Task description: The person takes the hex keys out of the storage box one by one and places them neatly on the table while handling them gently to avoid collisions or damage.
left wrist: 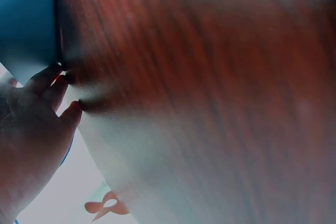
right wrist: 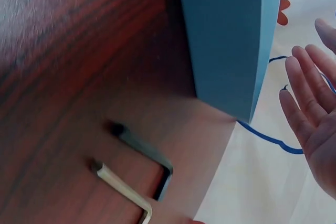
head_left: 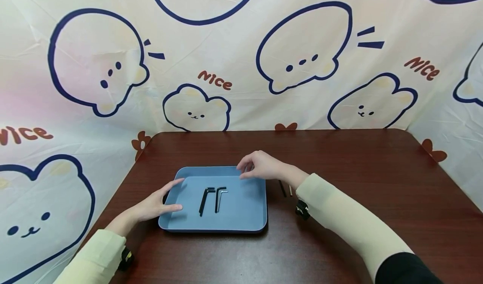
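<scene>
Inside the blue tray (head_left: 241, 210), slender L-shaped keys (head_left: 203, 201)

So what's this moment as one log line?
tray: holds hex keys; left hand: at its left edge; right hand: near its far right corner, empty; table: two more hex keys, right of tray

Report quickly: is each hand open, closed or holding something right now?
Left hand: open, at the left edge of the blue rectangular tray.
Right hand: open, holding nothing, near the tray's back right corner.
</scene>
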Motion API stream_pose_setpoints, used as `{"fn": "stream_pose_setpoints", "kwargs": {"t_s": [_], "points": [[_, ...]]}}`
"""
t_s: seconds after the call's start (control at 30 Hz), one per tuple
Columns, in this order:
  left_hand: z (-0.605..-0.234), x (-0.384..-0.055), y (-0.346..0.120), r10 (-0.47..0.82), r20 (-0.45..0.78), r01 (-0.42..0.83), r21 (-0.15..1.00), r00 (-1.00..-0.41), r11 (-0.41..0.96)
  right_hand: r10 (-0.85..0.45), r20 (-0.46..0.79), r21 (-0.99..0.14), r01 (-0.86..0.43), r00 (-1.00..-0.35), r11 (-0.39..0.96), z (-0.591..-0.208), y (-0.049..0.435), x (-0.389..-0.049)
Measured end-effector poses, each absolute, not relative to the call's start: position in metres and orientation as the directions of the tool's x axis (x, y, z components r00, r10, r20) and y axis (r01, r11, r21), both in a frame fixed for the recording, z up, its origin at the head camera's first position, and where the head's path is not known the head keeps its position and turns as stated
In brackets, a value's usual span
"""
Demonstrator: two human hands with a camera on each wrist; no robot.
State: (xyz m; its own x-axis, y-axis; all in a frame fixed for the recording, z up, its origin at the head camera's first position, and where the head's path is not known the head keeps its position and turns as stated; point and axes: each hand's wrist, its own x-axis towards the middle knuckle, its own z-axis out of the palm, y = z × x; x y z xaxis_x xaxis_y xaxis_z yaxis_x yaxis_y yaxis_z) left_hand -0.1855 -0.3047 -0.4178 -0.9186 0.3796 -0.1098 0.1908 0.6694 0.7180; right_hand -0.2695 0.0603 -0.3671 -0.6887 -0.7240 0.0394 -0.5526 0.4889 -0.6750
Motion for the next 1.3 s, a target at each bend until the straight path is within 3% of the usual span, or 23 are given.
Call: {"fn": "stream_pose_setpoints", "kwargs": {"t_s": [0.7,1.3], "points": [[-0.417,-0.186,-0.304,0.381,-0.118,0.189,0.713,-0.917,0.675,-0.756,0.035,-0.659,-0.584,-0.654,0.474,-0.388,0.040,-0.261],[-0.418,-0.186,-0.305,0.379,-0.120,0.185,0.716,-0.917,0.674,-0.733,-0.030,-0.625,-0.559,-0.680,0.545,-0.407,0.032,-0.262]]}}
